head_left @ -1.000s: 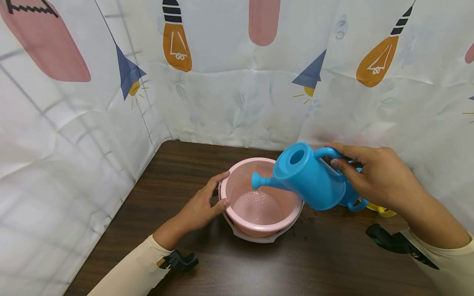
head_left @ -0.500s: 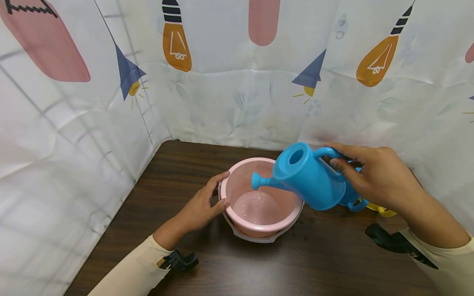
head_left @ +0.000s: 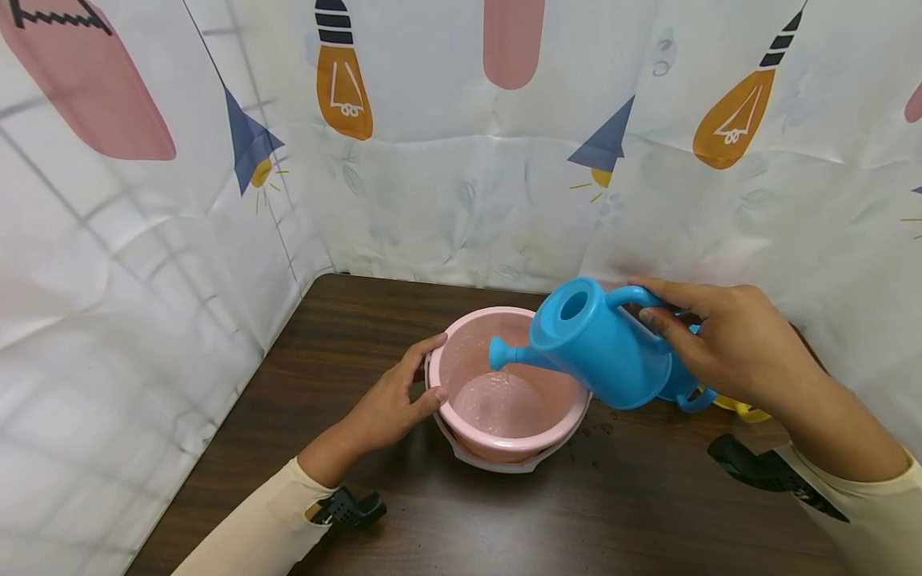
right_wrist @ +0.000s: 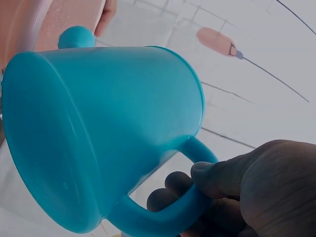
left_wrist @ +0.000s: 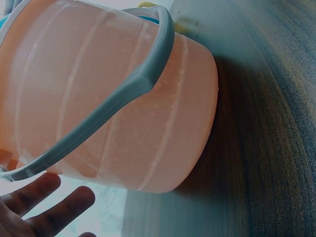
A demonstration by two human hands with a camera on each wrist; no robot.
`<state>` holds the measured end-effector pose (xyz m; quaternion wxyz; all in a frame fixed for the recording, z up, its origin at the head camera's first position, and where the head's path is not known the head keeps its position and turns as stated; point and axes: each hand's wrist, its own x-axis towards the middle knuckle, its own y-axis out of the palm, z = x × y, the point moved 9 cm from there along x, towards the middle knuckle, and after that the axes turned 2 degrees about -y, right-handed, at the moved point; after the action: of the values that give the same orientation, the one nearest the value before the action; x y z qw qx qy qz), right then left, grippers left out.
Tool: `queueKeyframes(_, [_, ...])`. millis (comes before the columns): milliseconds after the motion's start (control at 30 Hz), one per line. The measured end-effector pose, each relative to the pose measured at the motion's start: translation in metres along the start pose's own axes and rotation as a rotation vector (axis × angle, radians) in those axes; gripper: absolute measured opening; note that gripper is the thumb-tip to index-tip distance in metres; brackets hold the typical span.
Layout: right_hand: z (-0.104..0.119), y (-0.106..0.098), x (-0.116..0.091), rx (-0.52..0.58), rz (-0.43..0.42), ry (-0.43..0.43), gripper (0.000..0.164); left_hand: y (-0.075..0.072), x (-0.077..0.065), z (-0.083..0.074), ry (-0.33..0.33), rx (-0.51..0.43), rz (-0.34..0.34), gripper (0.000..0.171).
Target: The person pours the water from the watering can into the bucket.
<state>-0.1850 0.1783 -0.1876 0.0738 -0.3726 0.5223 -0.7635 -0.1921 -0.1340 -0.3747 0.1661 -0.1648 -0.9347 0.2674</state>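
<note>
A pink bucket (head_left: 479,438) with a pale handle (left_wrist: 116,101) hanging down its side stands upright on the dark table. My left hand (head_left: 389,402) rests at its left, thumb and forefinger touching the rim; the left wrist view shows other fingers extended beside the wall. My right hand (head_left: 727,340) grips the loop handle of a blue watering can (head_left: 612,352), thumb on top and fingers curled underneath. Tilted left, the can has its spout (head_left: 500,352) over the bucket's opening. A thin stream of water falls from the spout into shallow, rippling water at the bottom.
Partly hidden behind the raised can and my right hand are another blue item with a handle (head_left: 697,400) and a yellow handled item (head_left: 749,412). Water drops (head_left: 595,432) lie on the wood tabletop (head_left: 461,528). A printed curtain (head_left: 461,184) encloses the back and left.
Water keeps running from the spout. The watering can and my right hand have shifted very slightly left, with the can tipped a touch further. My left hand and the bucket look unmoved.
</note>
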Motion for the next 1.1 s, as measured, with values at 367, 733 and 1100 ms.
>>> queueKeyframes(367, [0.0,0.0005,0.0009,0.012,0.0,-0.004,0.047,-0.0002,-0.0001,-0.0009,-0.003,0.004,-0.004,0.073])
queueKeyframes(733, [0.0005,-0.0001,0.0014,0.018,-0.007,-0.012,0.048,-0.0003,-0.0003,-0.0007,-0.007,0.004,-0.003,0.073])
queueKeyframes(1100, [-0.0003,0.0003,0.0011,0.015,-0.006,-0.004,0.048,-0.0004,-0.0002,-0.0013,-0.007,0.0,-0.001,0.073])
